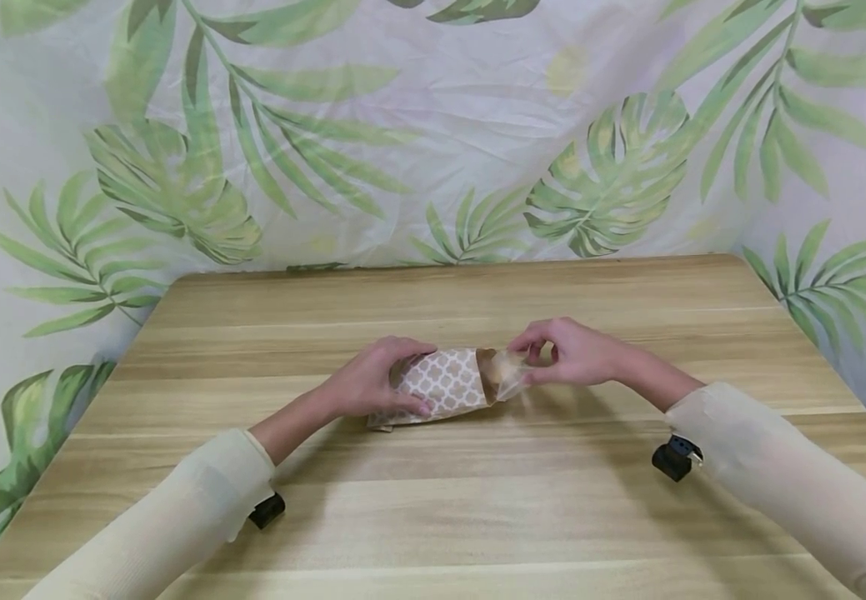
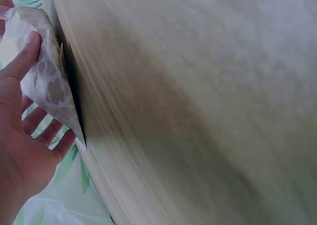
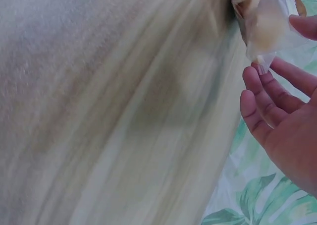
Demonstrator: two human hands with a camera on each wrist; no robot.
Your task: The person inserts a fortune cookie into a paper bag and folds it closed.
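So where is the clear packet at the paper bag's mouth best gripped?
By its free end sticking out of the paper bag, coming from the person's right. The clear packet lies half inside the open mouth, so only that end is exposed; the right hand pinches there while the left hand holds the bag.

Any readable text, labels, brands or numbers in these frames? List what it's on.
None readable in any view.
Paper bag: only a brown-and-white lattice pattern, no lettering.
Clear wrapped item at the bag's mouth: no visible print.
Leaf-print backdrop and wooden table: no writing.
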